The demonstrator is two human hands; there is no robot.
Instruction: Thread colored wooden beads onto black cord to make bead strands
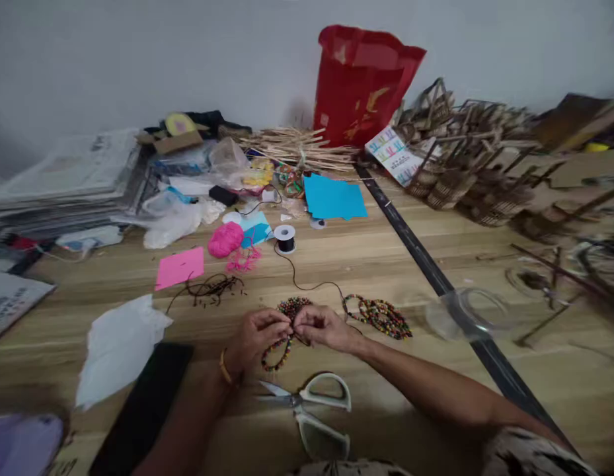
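wooden beads in many colours, strung on a dark cord, are pinched between both hands at the middle of the table. the left hand and the right hand meet thumb to thumb, fingers of each clenched on the bead strand where its top passes between them; neither hand is released. from the fingers the strand hangs down and toward the left wrist as a loop, its long axis running away from the fingertips to the near side, so the left hand lies closer to the free loop. a thin black cord leads off from beside the right fingers, up and away to a small spool well beyond them. just past the fingertips lies a bunched pile of beads; to the right of the right fingers, near but apart, a finished bead bracelet heap. white-handled scissors lie on the near side of both wrists, blades pointing left, untouched. further left of the left fingers: tangled brown thread, a pink paper sheet, a pink yarn ball and a white tissue.
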